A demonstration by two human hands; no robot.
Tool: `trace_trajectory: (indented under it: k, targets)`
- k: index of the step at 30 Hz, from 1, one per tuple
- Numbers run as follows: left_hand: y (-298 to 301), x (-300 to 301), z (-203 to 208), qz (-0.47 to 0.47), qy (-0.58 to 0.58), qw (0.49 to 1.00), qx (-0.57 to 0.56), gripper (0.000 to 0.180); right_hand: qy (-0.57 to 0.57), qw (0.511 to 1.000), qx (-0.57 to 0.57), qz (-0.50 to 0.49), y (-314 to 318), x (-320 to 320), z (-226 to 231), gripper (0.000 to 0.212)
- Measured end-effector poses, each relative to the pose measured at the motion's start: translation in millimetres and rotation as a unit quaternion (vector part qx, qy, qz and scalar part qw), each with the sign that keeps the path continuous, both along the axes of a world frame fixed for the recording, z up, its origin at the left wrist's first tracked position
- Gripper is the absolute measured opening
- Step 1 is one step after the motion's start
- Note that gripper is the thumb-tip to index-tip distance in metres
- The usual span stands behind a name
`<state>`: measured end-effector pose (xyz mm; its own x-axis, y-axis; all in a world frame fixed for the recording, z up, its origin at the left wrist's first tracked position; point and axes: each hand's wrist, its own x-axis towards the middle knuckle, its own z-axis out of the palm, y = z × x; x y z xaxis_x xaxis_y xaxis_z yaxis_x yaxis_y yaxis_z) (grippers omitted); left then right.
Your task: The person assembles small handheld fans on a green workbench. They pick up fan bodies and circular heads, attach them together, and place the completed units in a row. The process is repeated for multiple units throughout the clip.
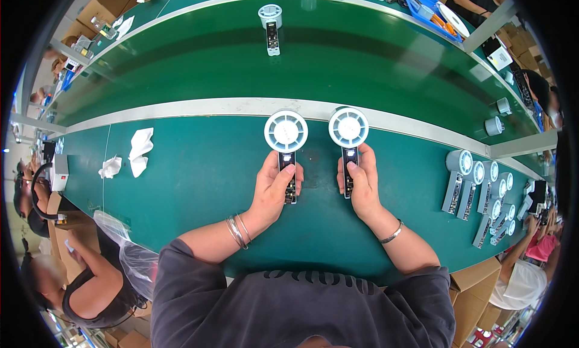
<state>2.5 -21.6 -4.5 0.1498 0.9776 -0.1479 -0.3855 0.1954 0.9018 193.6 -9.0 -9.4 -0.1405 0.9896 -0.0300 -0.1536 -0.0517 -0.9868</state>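
Observation:
I hold two handheld fans upright and side by side over the green table [199,197]. My left hand [265,194] is closed around the handle of the left handheld fan [286,131], its thumb on the front. In the same way my right hand [365,191] grips the right handheld fan [348,129]. Both have round pale-blue heads with spokes, and handles whose dark circuit boards lie bare. The heads are a little apart. Beyond them, a third handheld fan [271,28] of the same kind rests on the green shelf [181,64].
Several similar fans [465,185] stand in a group at the right. Crumpled white tissues [140,152] lie at the left, and a clear plastic bag [132,257] hangs by the near left edge. A blue tray [422,10] sits at the far right. Co-workers [96,275] flank the table.

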Motion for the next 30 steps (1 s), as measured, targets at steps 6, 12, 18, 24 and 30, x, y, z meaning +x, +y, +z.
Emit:
trace_trajectory:
  k: [6, 12, 18, 24, 30]
  targets:
    - [0.1, 0.2, 0.3, 0.002, 0.002, 1.000, -0.005, 0.041, -0.009, 1.000, 0.004, -0.001, 0.1, -0.4, 0.8, 0.041]
    - [0.3, -0.2, 0.9, -0.004, -0.010, 1.000, -0.018, 0.034, -0.013, 1.000, -0.008, -0.009, -0.5, -1.8, 2.2, 0.041]
    - [-0.1, -0.6, 3.4, -0.004, -0.031, 0.999, -0.013, 0.023, 0.010, 1.000, -0.018, -0.004, -0.7, -2.5, 5.1, 0.040]
    - [-0.2, -1.1, 1.4, -0.006, -0.011, 1.000, -0.014, 0.038, 0.010, 1.000, -0.018, -0.003, 0.0, -2.1, 4.8, 0.040]
    - [0.9, -0.3, 4.0, -0.002, -0.020, 1.000, -0.012, 0.025, 0.006, 1.000, -0.015, -0.003, -0.2, -2.2, 5.1, 0.040]
